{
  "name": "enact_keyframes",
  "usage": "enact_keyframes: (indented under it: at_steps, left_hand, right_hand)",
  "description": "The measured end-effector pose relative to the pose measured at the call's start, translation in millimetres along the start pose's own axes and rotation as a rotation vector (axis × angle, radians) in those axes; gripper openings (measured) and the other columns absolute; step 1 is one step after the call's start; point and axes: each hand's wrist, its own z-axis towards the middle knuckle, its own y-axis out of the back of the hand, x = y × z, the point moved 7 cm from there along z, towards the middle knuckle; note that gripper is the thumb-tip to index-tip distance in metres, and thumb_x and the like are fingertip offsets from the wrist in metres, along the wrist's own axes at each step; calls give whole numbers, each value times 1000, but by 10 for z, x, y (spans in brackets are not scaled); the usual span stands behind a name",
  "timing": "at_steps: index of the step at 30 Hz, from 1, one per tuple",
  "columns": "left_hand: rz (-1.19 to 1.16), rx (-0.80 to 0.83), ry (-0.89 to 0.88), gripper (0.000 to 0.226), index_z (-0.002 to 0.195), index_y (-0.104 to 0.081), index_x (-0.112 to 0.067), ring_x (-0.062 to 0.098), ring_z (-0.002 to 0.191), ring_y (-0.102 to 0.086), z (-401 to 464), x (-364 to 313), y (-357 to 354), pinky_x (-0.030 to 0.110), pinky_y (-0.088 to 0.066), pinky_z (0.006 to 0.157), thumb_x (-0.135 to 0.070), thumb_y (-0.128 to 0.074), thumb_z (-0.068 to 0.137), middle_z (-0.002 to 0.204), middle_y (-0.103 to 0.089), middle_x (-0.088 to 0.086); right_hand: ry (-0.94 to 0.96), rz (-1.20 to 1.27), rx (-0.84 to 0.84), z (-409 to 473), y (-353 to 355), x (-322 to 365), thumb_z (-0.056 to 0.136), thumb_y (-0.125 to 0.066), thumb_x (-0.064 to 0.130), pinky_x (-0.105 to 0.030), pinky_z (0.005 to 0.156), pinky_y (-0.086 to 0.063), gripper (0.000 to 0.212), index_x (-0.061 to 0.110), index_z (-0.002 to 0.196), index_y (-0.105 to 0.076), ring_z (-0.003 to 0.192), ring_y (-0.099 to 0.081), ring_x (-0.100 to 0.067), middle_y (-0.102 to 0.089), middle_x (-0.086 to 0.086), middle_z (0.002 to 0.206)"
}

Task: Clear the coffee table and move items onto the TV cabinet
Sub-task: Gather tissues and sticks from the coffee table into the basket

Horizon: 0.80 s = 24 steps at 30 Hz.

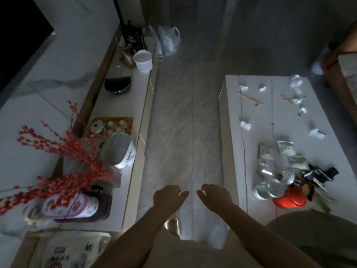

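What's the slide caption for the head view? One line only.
Both empty hands, left and right, hover over the floor between the loaded TV cabinet and the littered coffee table.

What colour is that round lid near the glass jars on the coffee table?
Bright red: the round plastic lid, clearest in the head view.

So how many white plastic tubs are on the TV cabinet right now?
2. One white tub stands upright at the far end of the TV cabinet, beside the dark box. A larger tub tilts nearer, by the wooden tray. Red branches may hide more.
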Motion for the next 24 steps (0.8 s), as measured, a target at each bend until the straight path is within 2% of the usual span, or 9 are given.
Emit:
enact_keyframes:
  at_steps: [4,8,13,19,24]
  left_hand:
    - [-15,-41,-42,53,112,-62,-24,12,97,-63,420,169,422,23,-40,75,-65,-39,87,110,-68,-6]
    - [-23,-45,-92,55,116,-61,-22,15,102,-61,825,210,777,26,-41,82,-64,-41,87,115,-66,-4]
    - [79,-131,-156,53,114,-62,-23,14,101,-61,1173,177,1166,25,-39,81,-63,-40,88,114,-66,-4]
    - [94,-122,-108,51,111,-61,-22,14,99,-61,1794,59,1506,27,-44,84,-61,-39,89,109,-66,-4]
    - [125,-171,-66,50,107,-63,-21,13,96,-61,2355,-201,1926,26,-44,81,-61,-37,90,106,-67,-4]
  right_hand:
    - [-34,62,-50,408,326,196,97,-34,46,-32,95,-47,43,18,121,-56,102,-62,-15,-66,-1,115]
    - [-43,73,-99,778,601,370,97,-36,45,-31,92,-48,41,17,118,-58,101,-62,-16,-66,-1,112]
    - [-41,38,-119,1172,960,471,95,-36,47,-30,96,-43,42,21,122,-55,109,-59,-16,-64,1,118]
    - [20,-16,-81,1819,1340,399,96,-37,45,-30,86,-44,39,16,112,-58,101,-62,-18,-65,-2,109]
    - [76,-53,-79,2472,1870,212,95,-37,46,-31,89,-45,40,16,111,-59,100,-61,-18,-65,-3,108]
